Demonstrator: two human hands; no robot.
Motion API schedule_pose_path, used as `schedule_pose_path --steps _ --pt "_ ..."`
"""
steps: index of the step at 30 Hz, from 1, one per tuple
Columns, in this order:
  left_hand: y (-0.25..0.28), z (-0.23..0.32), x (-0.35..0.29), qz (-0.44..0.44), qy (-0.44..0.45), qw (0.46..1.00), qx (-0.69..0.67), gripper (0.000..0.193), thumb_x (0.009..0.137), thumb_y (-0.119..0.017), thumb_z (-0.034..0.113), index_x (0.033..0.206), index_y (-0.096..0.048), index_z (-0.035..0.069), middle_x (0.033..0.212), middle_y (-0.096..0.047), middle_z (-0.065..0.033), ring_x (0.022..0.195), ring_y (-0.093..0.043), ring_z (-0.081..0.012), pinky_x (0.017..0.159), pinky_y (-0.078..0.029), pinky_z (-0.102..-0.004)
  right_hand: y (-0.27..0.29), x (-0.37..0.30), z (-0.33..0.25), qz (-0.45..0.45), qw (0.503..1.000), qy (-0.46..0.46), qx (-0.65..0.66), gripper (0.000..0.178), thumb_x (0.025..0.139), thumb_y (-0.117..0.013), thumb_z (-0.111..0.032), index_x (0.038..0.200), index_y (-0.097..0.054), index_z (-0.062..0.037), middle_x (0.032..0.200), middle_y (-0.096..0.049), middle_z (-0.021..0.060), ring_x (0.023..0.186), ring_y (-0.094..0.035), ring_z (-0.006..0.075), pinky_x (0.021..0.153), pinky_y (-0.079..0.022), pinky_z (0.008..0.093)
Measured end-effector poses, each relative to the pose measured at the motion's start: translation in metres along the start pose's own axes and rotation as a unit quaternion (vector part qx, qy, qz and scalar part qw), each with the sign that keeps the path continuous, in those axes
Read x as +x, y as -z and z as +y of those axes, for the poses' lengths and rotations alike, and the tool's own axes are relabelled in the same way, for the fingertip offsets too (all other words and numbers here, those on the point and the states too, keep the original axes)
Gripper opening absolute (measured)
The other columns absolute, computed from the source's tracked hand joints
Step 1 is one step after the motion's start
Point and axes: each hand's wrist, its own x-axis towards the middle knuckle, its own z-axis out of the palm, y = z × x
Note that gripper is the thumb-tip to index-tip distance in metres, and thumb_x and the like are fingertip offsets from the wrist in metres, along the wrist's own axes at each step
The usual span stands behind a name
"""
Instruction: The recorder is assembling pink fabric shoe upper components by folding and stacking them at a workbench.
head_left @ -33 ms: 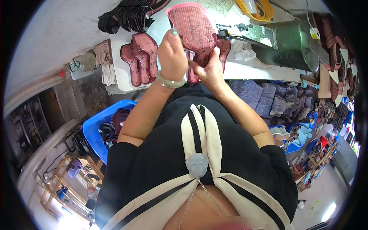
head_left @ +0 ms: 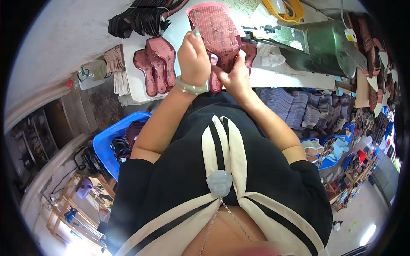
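Dark-pink patterned sole-shaped piece with a light-pink upper edge (head_left: 217,32): held up over the white counter (head_left: 282,81), broad end away from me. My right hand (head_left: 235,79) is closed on its narrower near end. My left hand (head_left: 194,59) is at its left edge, thumb raised—whether it grips, I cannot tell. Left of it, overlapping pink sole-shaped pieces with dark-red rims (head_left: 161,51) lie on the counter; to the right—a green rounded metal machine (head_left: 326,51). Lower left, a blue plastic bin (head_left: 103,147).
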Motion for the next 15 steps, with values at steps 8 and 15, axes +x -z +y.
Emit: schedule_pose_path --steps 8,15 --pt "-0.017 -0.045 0.025 -0.322 0.181 0.879 -0.302 0.034 0.098 -0.043 0.029 0.098 -0.055 -0.003 0.08 -0.059 -0.0031 0.075 -0.054 -0.0094 0.069 -0.045 -0.0256 0.055 -0.009 0.062 -0.173 0.944 -0.112 0.257 0.056 0.087 -0.056 -0.041 0.126 -0.046 -0.0013 0.12 -0.053 0.0161 0.112 -0.05 0.022 0.094 -0.038 0.0345" --pt "-0.076 -0.043 0.105 -0.625 -0.173 0.76 -0.046 0.029 0.093 -0.051 0.026 0.096 -0.064 0.0 0.085 -0.063 -0.0101 0.078 -0.058 -0.0178 0.076 -0.046 -0.0297 0.089 0.031 0.061 -0.236 0.838 -0.241 0.428 0.023 0.09 -0.055 -0.019 0.091 -0.062 0.0031 0.078 -0.064 0.0117 0.063 -0.06 0.017 0.06 -0.048 0.0266"
